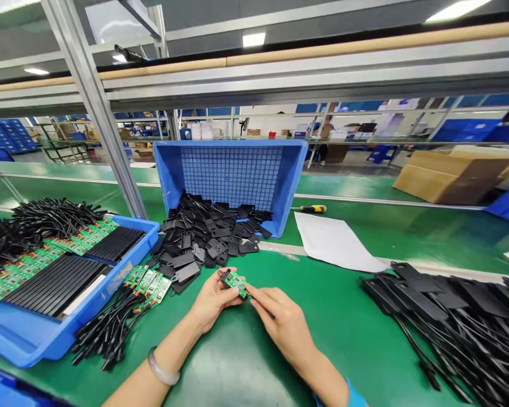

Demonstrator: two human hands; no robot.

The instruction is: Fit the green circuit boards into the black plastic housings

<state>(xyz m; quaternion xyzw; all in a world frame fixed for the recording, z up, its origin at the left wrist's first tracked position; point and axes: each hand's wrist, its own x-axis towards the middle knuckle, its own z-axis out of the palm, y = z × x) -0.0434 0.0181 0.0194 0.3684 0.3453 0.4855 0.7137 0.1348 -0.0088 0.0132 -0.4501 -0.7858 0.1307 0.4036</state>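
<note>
My left hand (215, 299) grips a small green circuit board (236, 284) over the middle of the green bench, thumb on its near side. A black part shows at the board's upper left end. The fingertips of my right hand (282, 316) pinch at the board's right end, where small wires show; what exactly they hold is partly hidden. Close behind my hands lies a heap of flat black plastic covers (212, 232), spilling out of a blue crate (233, 169) tipped on its side. Left of my hands is a bunch of circuit boards with black cables (148, 288).
A blue tray (131, 265) with rows of boards and cables stands at left. Black cased units with cables (445, 316) are piled at right. A white paper sheet (337, 243) and a yellow-black screwdriver (314, 209) lie behind. A metal post (97, 107) rises at left; a cardboard box (449, 175) sits farther back.
</note>
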